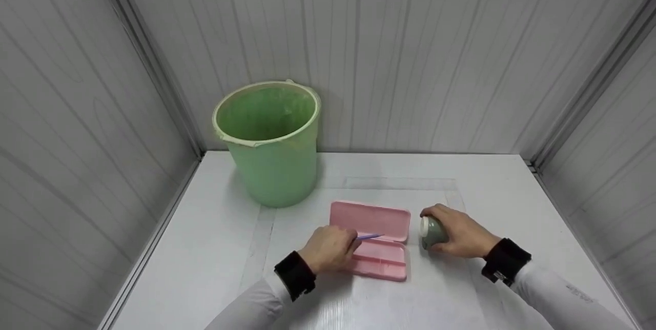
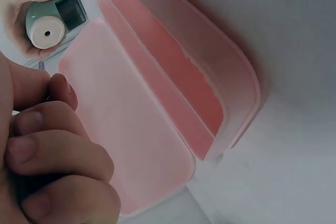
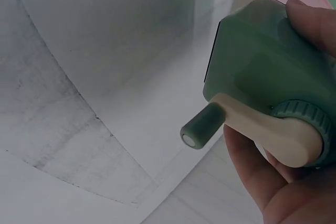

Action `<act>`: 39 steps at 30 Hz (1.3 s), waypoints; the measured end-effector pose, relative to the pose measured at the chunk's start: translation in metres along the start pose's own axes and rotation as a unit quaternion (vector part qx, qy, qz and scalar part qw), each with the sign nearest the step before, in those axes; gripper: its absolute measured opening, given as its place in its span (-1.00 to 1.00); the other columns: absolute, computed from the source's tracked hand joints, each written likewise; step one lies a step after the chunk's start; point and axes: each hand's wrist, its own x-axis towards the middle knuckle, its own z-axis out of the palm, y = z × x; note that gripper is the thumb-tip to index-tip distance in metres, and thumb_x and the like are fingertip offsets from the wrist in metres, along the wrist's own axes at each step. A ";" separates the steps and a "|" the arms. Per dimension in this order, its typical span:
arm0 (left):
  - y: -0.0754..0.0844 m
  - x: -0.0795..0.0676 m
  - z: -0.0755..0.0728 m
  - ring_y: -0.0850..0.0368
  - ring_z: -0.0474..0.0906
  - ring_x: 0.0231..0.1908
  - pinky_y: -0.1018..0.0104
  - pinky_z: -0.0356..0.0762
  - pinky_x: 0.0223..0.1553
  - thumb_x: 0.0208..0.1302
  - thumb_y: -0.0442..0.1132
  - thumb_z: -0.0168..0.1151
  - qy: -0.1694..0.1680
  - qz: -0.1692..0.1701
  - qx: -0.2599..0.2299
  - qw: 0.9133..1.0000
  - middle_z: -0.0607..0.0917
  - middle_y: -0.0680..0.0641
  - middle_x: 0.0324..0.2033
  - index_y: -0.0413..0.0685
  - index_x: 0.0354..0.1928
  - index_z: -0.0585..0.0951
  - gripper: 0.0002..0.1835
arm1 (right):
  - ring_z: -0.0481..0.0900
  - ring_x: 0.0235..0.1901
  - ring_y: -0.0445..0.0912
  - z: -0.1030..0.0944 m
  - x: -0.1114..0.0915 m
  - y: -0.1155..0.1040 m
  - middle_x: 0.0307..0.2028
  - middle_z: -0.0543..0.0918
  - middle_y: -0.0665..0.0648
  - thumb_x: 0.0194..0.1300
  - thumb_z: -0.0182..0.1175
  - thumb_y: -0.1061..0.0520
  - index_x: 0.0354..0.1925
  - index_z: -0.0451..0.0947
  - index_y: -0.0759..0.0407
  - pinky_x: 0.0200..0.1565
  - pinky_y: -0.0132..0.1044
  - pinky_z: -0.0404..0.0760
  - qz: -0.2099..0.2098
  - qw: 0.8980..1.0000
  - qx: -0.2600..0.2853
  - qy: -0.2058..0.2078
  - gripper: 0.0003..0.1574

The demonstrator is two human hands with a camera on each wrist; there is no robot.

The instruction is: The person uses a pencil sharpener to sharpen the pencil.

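My left hand (image 1: pixel 329 249) pinches a thin blue-purple pencil (image 1: pixel 370 236) over an open pink pencil case (image 1: pixel 371 219), its far end sticking out to the right. Curled fingers hide the rest of the pencil. To the right, my right hand (image 1: pixel 467 233) grips a green crank pencil sharpener (image 1: pixel 433 232) around its body. In the left wrist view the sharpener's cream front (image 2: pixel 48 31) with its small round hole faces the left hand. A cream crank (image 3: pixel 268 135) with a green knob (image 3: pixel 202 125) shows at its back in the right wrist view.
A large light green bucket (image 1: pixel 277 171) stands at the back left of the white table (image 1: pixel 410 309). Grey panel walls (image 1: pixel 379 53) enclose the table at the back and both sides. Strips of clear tape (image 1: pixel 400 183) mark a rectangle on the tabletop.
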 end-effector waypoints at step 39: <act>0.030 0.023 0.037 0.22 0.39 -0.60 0.25 0.43 -0.50 0.68 -0.06 0.15 -0.043 0.021 0.011 0.999 0.41 0.12 -0.65 0.03 -0.42 0.61 -0.62 | 0.69 0.01 -0.14 0.042 -0.004 -0.010 0.09 0.73 0.00 0.04 0.76 0.09 0.28 0.61 0.02 0.01 -0.22 0.70 -0.013 0.998 0.051 -0.038 -0.13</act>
